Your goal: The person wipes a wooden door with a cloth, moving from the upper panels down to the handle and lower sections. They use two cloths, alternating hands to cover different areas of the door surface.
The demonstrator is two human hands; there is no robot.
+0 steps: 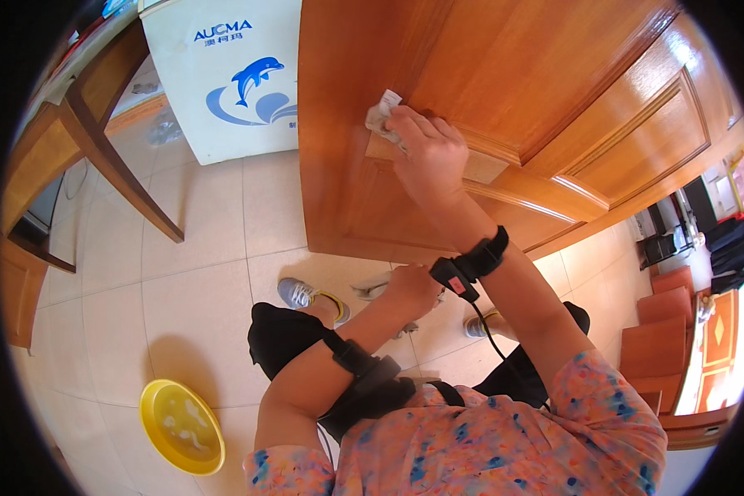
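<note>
My right hand (431, 149) grips a crumpled whitish cloth (378, 119), which has a pale tag standing up from it. That cloth is pressed against the face of a brown panelled wooden door (347, 68), near a moulded frame. Lower down, in front of my legs, my left hand (414, 290) is closed around a greyish cloth (372, 286). Parts of this second cloth hang out on both sides of the fist, below the door's bottom edge; the rest is hidden by the hand and forearm.
A yellow basin (152, 428) holding sudsy liquid stands on the tiled floor (111, 335) at lower left. Behind the door is a white Aucma appliance (180, 80). Dark wooden furniture legs (124, 173) jut out at left. Reddish-brown steps (654, 338) lie at right.
</note>
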